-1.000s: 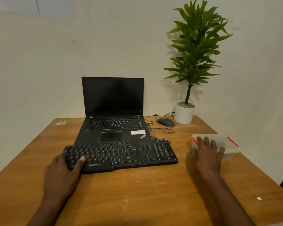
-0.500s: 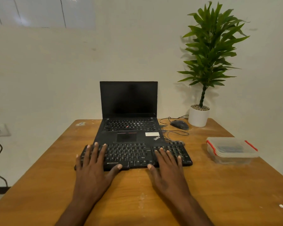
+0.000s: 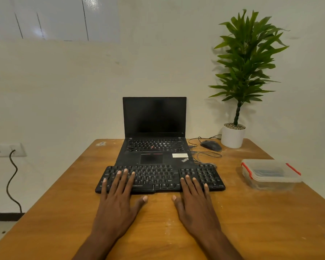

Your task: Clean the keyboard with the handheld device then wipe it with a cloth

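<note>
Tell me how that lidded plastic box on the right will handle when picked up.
The plastic box looks thin-walled and mostly empty, so probably light, with walls that may flex under a squeeze. Its clear sides seem smooth, so possibly slippery. The red clips appear latched, so the lid should stay on. Low and flat-bottomed, it is unlikely to tip.

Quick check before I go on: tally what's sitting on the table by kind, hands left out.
External keyboard: 1
Laptop: 1
Computer mouse: 1
Potted plant: 1
Lidded plastic container: 1
Total: 5
No handheld device or loose cloth is visible; the container's contents are unclear.
</note>
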`<action>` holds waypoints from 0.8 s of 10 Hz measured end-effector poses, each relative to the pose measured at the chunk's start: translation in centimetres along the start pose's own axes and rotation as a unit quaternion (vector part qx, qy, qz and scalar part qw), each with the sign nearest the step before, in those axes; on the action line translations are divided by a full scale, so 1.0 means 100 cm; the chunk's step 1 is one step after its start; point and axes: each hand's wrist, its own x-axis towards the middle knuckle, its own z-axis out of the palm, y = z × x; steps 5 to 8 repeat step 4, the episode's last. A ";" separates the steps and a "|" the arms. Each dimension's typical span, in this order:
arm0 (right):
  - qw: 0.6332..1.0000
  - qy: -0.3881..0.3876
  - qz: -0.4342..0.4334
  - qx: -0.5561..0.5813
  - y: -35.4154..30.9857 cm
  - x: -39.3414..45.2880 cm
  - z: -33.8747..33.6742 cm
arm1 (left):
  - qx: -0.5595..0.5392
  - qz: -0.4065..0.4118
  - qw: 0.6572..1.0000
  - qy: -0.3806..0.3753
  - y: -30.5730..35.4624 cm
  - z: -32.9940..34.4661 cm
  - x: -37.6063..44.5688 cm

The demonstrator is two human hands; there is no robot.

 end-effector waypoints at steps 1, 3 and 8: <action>1.000 0.013 -0.007 0.007 -0.001 0.000 0.000 | -0.011 0.017 1.000 0.011 0.006 -0.004 0.000; 0.998 0.052 -0.026 0.038 -0.011 0.006 -0.005 | -0.030 0.039 0.998 0.050 0.033 -0.008 0.007; 0.997 0.050 -0.052 0.033 -0.019 0.018 -0.017 | -0.034 0.056 0.997 0.047 0.045 -0.012 0.023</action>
